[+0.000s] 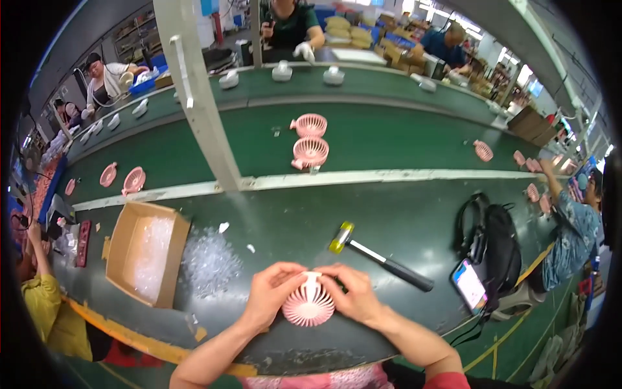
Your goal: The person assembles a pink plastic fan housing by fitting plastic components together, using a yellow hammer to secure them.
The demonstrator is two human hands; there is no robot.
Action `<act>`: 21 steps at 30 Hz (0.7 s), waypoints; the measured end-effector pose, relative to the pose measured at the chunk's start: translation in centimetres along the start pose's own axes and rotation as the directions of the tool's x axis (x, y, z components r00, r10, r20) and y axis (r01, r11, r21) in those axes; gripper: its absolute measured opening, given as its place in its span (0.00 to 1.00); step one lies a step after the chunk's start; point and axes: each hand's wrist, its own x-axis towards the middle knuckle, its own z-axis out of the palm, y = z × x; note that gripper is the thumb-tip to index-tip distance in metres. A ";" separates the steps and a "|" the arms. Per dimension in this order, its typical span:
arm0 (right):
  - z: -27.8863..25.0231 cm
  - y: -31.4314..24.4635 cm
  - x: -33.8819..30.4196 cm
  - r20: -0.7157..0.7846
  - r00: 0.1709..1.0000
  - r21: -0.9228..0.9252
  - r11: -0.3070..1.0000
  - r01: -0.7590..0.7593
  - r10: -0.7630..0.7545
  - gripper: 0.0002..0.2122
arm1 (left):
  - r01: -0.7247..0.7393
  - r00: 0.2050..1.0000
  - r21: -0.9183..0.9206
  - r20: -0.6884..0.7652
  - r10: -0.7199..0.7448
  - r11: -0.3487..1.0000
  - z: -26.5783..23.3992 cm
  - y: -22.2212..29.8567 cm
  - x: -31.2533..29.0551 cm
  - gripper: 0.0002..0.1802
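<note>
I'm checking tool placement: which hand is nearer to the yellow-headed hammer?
The right hand, which is below the hammer in view, not touching it. The left hand is farther, on the left side of the pink slatted part.

Smooth, ribbed pink plastic is seen in the fan cover [309, 306]. From it, at two o'clock, a mallet [382, 259] is composed of a glossy, translucent yellow plastic head [340, 238], a shiny metal shaft [365, 249] and a matt black grip [409, 275]. At ten o'clock, matt brown cardboard is used for the box [172, 269], and glossy clear plastic is shown by the loose pieces [210, 262]. At three o'clock, the phone [469, 285] is faced with glossy glass. The workbench [278, 217] is marked by a smooth sheen.
</note>
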 end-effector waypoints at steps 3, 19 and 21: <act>-0.5 -0.3 -0.4 -0.044 0.999 0.065 0.998 -0.024 0.027 0.11 | 0.027 0.999 -0.105 0.024 -0.025 0.994 0.6 -0.2 -0.3 0.08; -1.0 -0.2 0.8 -0.056 0.998 -0.053 0.998 0.034 -0.037 0.06 | -0.012 1.000 -0.209 -0.021 0.008 0.978 0.8 -0.6 0.5 0.09; -1.1 0.0 0.6 -0.052 0.999 -0.026 1.000 -0.016 0.014 0.05 | -0.005 1.000 -0.213 -0.013 0.002 0.977 0.7 -0.3 0.4 0.09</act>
